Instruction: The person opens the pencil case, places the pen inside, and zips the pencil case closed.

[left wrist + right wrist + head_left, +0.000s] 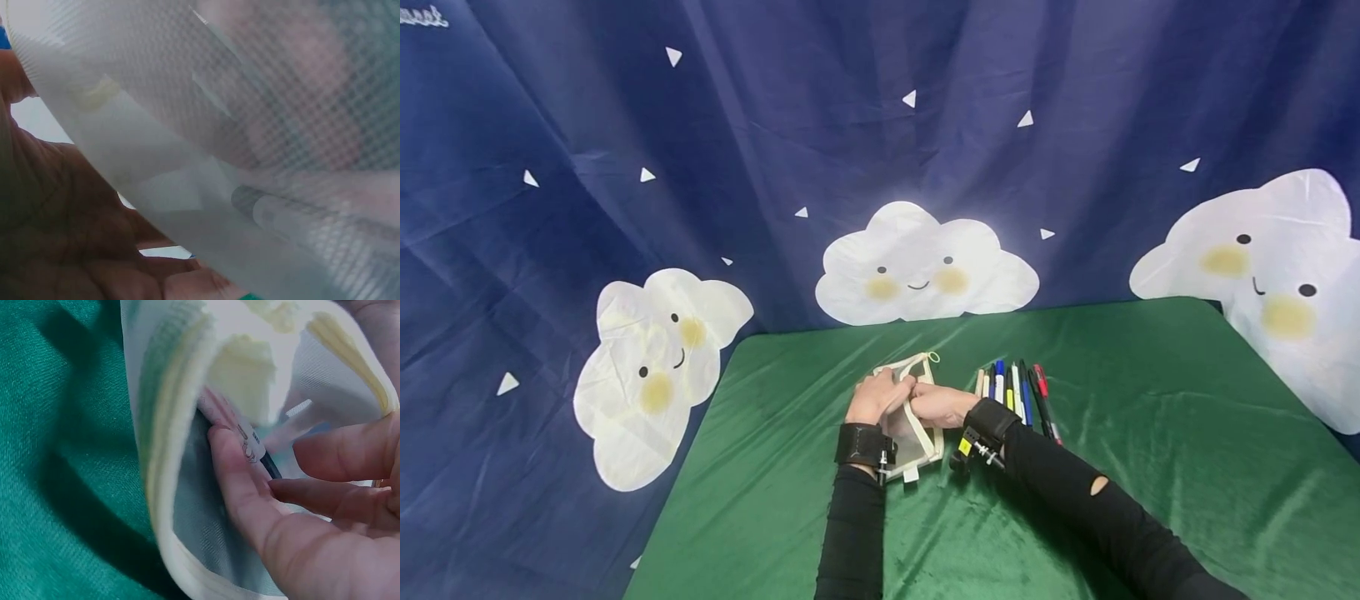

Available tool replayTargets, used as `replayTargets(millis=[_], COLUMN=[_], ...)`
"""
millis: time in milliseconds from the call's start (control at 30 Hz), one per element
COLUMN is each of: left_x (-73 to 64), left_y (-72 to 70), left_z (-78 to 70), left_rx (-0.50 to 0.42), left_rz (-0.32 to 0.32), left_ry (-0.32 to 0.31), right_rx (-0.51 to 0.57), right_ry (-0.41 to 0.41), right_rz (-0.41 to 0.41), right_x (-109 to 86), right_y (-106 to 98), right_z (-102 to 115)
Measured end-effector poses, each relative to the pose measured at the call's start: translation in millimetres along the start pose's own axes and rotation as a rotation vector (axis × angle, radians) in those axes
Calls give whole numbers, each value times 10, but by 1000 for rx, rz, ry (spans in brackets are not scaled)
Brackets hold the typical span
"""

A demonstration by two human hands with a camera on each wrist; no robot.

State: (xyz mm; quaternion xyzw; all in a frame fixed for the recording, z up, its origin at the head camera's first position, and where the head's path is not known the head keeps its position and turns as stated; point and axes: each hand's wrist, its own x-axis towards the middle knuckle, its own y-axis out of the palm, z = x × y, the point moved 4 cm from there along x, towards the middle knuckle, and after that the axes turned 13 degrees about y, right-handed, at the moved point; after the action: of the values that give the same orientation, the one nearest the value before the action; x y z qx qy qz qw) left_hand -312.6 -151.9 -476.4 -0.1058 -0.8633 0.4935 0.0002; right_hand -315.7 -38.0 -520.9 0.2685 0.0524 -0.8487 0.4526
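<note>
A see-through mesh pouch (904,442) with cream zip edging lies on the green cloth. My left hand (874,395) grips its left side; in the left wrist view its palm and fingers curve along the pouch's edge. My right hand (942,407) reaches through the mouth, its fingers inside. In the right wrist view the fingers (240,481) stand apart, fairly straight, around a pale printed pen (250,439) with a dark end, which lies at the fingertips. Mesh blurs another view of a dark-ended pen (281,215) from the left wrist.
A row of pens and markers (1017,392) lies right of the pouch, partly behind my right wrist. A ring pull (933,357) sits at the pouch's far end. Green cloth (1150,467) covers the table; a blue cloud-print curtain (850,125) hangs behind.
</note>
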Motion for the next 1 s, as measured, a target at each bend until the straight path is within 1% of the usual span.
replayTargets(millis=[167,267,400,500,633,767,900,1000], left_x=[30,39,30,26,22,27,32,28], left_y=[3,10,30,37,32,45,56,60], left_z=[-37,-48,-42,-43,-39,-31,-31,-36], left_rx=[35,42,53,70,91,110,113,105], left_rz=[-13,-14,-4,-2,-6,-9,-11,-17], left_ry=[29,46,43,47,52,37,30,28], right_rx=[30,30,3,4,42,68,75,71], right_ry=[15,33,45,47,25,4,20,26], right_rz=[-30,-49,-69,-89,-93,-101,-125,-125], right_x=[0,2,-2,-1,13,12,-5,-27], right_y=[-24,-38,-35,-31,-26,-51,-90,-98], right_z=[-12,-25,-33,-41,-39,-41,-35,-25])
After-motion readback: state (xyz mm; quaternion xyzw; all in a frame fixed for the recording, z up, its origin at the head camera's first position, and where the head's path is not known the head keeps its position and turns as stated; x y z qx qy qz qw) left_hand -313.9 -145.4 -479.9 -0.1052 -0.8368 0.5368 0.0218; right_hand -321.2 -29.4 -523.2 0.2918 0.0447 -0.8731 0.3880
